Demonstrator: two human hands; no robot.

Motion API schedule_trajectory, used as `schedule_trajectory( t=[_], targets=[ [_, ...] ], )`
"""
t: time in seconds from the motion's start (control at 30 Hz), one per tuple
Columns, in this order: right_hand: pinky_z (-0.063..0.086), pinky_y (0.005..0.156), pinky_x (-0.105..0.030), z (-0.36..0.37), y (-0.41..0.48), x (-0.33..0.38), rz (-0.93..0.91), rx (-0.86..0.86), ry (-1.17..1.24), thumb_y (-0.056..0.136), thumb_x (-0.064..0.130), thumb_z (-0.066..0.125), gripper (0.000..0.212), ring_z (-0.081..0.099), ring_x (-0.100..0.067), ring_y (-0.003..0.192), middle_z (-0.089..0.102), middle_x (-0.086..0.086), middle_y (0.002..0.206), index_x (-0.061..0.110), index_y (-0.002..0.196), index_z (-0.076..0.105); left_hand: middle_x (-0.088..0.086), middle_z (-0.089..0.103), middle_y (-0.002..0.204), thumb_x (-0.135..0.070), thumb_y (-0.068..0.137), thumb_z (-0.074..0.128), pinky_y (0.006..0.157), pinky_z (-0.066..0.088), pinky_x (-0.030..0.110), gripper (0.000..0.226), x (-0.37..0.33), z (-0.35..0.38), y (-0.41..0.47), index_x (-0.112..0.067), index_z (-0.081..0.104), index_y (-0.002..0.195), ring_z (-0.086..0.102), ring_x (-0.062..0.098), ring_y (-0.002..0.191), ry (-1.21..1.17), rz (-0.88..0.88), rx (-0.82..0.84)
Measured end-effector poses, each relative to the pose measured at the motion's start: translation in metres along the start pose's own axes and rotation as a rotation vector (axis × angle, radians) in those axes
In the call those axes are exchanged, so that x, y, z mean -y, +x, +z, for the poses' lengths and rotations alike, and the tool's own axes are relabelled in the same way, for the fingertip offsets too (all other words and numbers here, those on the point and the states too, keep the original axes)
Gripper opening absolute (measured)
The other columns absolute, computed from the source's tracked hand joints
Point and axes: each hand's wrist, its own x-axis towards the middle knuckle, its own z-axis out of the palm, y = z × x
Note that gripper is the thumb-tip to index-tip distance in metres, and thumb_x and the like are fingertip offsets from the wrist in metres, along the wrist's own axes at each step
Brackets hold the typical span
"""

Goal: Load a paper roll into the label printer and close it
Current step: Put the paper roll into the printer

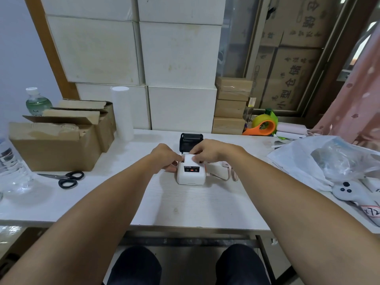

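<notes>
The table [185, 204] was white, its near edge running across at 6 o'clock. A broad bare stretch lay between that edge and the printer [191, 175]. White boxes [144, 58] were stacked against the far edge at 12 o'clock. Brown cartons [292, 75] at 1 o'clock bore large Chinese characters, too distorted to read with certainty. An open carton [55, 147] closed off 9 o'clock, with scissors [68, 178] just beside its near edge. A plastic bag [329, 159] crowded 3 o'clock. At 4 o'clock a controller [349, 193] sat with a tag [371, 210] hand-marked "x72".

The printer sat at table centre, an orange light lit on its front panel; the small print above it was unreadable. A black device [190, 141] stood just behind it.

The left hand [166, 157] gripped the printer's left side. The right hand [207, 151] pressed fingertips on the paper [189, 159] at the printer's top. Whether the roll was seated could not be told.
</notes>
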Motion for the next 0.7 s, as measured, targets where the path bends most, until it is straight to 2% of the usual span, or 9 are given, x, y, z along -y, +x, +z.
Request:
schedule_trajectory(
  t=[0.07, 0.13, 0.27, 0.37, 0.43, 0.53, 0.6, 0.7],
  targets=[
    [0.051, 0.089, -0.035, 0.004, -0.004, 0.000, -0.020, -0.058, -0.047, 0.094, 0.024, 0.067, 0.024, 0.064, -0.019, 0.100, 0.075, 0.004, 0.109, 0.022, 0.114, 0.079, 0.024, 0.078, 0.100, -0.016, 0.083, 0.084, 0.084, 0.065, 0.041, 0.029, 0.000, 0.000, -0.002, 0.006, 0.071, 0.096, 0.079, 0.040, 0.083, -0.015, -0.014, 0.012],
    [0.049, 0.089, -0.033, 0.006, -0.006, 0.002, -0.036, -0.093, -0.042, 0.095, 0.023, 0.068, 0.026, 0.063, -0.017, 0.104, 0.074, 0.003, 0.116, 0.024, 0.120, 0.078, 0.024, 0.078, 0.100, -0.019, 0.083, 0.085, 0.083, 0.065, 0.041, 0.033, 0.002, 0.000, -0.003, 0.006, 0.071, 0.098, 0.079, 0.040, 0.087, -0.024, -0.029, 0.020],
    [0.050, 0.087, -0.032, 0.004, -0.007, 0.003, -0.043, -0.088, -0.041, 0.095, 0.023, 0.069, 0.026, 0.063, -0.017, 0.104, 0.074, 0.004, 0.117, 0.026, 0.119, 0.078, 0.020, 0.076, 0.097, -0.024, 0.079, 0.089, 0.086, 0.064, 0.044, 0.042, 0.002, -0.002, -0.003, 0.007, 0.070, 0.101, 0.074, 0.035, 0.070, 0.004, -0.021, 0.010],
    [0.050, 0.089, -0.032, 0.004, -0.009, 0.004, -0.043, -0.077, -0.039, 0.095, 0.023, 0.070, 0.027, 0.062, -0.016, 0.103, 0.074, 0.004, 0.117, 0.026, 0.121, 0.078, 0.012, 0.071, 0.092, -0.029, 0.079, 0.087, 0.087, 0.062, 0.039, 0.041, 0.001, -0.006, -0.004, 0.001, 0.069, 0.100, 0.068, 0.029, 0.065, 0.057, 0.007, -0.027],
    [0.050, 0.091, -0.032, 0.004, -0.010, 0.004, -0.050, -0.081, -0.033, 0.095, 0.022, 0.070, 0.027, 0.063, -0.016, 0.104, 0.075, 0.003, 0.118, 0.025, 0.120, 0.078, 0.005, 0.068, 0.099, -0.029, 0.081, 0.084, 0.083, 0.054, 0.034, 0.037, 0.001, -0.007, -0.006, -0.009, 0.068, 0.108, 0.067, 0.024, 0.077, 0.095, 0.101, -0.099],
    [0.049, 0.093, -0.031, 0.006, -0.011, 0.003, -0.045, -0.088, -0.020, 0.094, 0.023, 0.070, 0.027, 0.063, -0.016, 0.107, 0.074, 0.004, 0.120, 0.025, 0.119, 0.078, -0.003, 0.058, 0.135, -0.011, 0.089, 0.070, 0.090, 0.046, 0.031, 0.050, -0.001, -0.009, -0.015, -0.021, 0.058, 0.136, 0.059, 0.017, 0.116, 0.106, 0.360, -0.196],
    [0.049, 0.095, -0.032, 0.006, -0.012, 0.003, -0.039, -0.088, -0.012, 0.095, 0.023, 0.070, 0.027, 0.063, -0.016, 0.109, 0.074, 0.004, 0.121, 0.025, 0.120, 0.078, -0.004, 0.045, 0.152, -0.002, 0.086, 0.066, 0.105, 0.042, 0.031, 0.070, -0.003, -0.011, -0.018, -0.025, 0.047, 0.149, 0.046, 0.014, 0.137, 0.156, 0.504, -0.097],
    [0.049, 0.100, -0.033, 0.005, -0.014, 0.004, -0.037, -0.084, -0.017, 0.095, 0.024, 0.070, 0.030, 0.063, -0.018, 0.113, 0.072, 0.003, 0.124, 0.024, 0.124, 0.076, -0.003, 0.019, 0.169, -0.007, 0.078, 0.078, 0.114, 0.022, 0.024, 0.104, -0.004, -0.011, -0.019, -0.027, 0.020, 0.163, 0.018, 0.013, 0.155, 0.372, 0.545, 0.129]
  ],
)
